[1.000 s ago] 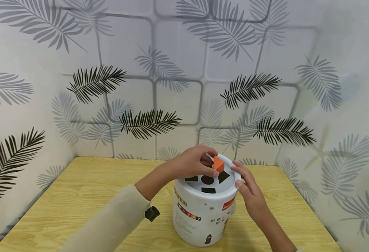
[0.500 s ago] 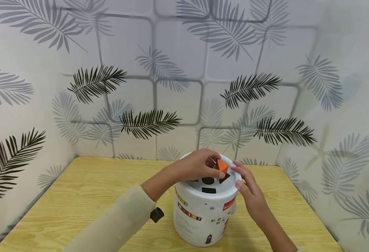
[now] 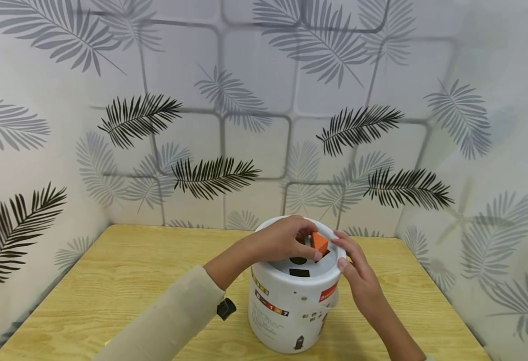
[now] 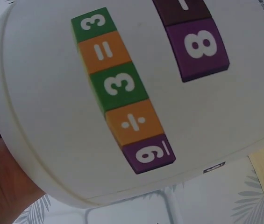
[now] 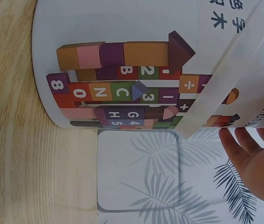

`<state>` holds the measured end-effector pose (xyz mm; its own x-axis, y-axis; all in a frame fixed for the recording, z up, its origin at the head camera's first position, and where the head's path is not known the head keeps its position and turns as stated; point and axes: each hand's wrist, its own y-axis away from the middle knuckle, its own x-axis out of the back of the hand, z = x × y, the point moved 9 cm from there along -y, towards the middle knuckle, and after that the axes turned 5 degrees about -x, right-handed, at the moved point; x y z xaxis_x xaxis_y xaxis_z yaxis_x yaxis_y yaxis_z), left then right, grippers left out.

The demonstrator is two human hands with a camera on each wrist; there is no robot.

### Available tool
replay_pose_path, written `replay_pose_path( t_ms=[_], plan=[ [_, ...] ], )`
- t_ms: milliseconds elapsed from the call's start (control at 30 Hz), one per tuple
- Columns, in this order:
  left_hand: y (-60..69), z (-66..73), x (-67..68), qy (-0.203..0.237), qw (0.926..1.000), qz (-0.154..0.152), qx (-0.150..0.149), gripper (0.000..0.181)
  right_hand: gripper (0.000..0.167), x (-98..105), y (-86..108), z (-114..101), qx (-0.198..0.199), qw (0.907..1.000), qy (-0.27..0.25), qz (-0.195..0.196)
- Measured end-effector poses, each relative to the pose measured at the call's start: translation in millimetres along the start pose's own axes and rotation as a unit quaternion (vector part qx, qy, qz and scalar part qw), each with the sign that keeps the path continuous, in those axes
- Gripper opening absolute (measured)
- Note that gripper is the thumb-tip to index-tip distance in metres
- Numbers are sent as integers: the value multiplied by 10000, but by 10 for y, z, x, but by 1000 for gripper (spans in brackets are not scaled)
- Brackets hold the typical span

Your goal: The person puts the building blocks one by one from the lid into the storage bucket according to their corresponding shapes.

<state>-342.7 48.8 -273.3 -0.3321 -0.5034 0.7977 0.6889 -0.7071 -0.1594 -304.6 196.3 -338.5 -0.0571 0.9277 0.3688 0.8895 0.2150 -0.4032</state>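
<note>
An orange triangular block point(image 3: 320, 242) is pinched between the thumb and fingers of my left hand point(image 3: 286, 239). It sits right over a dark slot in the lid point(image 3: 282, 268) of a white bucket point(image 3: 273, 306); whether its lower end is inside the slot cannot be told. My right hand point(image 3: 358, 273) rests on the bucket's right rim, thumb and fingers spread along the edge. In the left wrist view the bucket wall point(image 4: 52, 116) fills most of the picture and hides the block. From the right wrist, my fingers point(image 5: 237, 144) show against the bucket's upper side.
The bucket stands on a yellow wood-grain table point(image 3: 164, 281). Leaf-patterned sheeting point(image 3: 254, 145) rises behind and at both sides. A pale carrying handle point(image 5: 225, 70) crosses the bucket's printed side. Round and rectangular holes also show in the lid.
My left hand has moved slightly right and down with the orange block, from the middle of the lid to over the right-hand slot. My right hand has stayed on the rim.
</note>
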Motion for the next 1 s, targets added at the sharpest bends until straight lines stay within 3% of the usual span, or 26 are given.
replay_pose_path(
  t_ms=[167, 333, 500, 633, 767, 1000],
  plan=[
    [27, -33, 8, -171, 9997, -16, 189, 65, 39, -4, 1, -6, 36, 10000, -20, 7],
    [84, -106, 65, 8, 9993, 127, 338, 66, 38, -7, -2, -30, 180, 9998, -70, 54],
    [272, -190, 218, 392, 9974, 493, 354, 60, 38, 3, 2, -42, 239, 9996, -83, 113],
    [541, -296, 369, 833, 9920, 906, 267, 58, 38, 8, 10, -41, 209, 9997, -45, 150],
    [890, -485, 504, 1170, 9834, 1360, 256, 60, 38, 10, 12, -36, 211, 9996, -47, 174],
    [1554, -942, 662, 1149, 9742, 1851, 584, 57, 38, 8, 2, -39, 268, 9994, -86, 189]
  ],
)
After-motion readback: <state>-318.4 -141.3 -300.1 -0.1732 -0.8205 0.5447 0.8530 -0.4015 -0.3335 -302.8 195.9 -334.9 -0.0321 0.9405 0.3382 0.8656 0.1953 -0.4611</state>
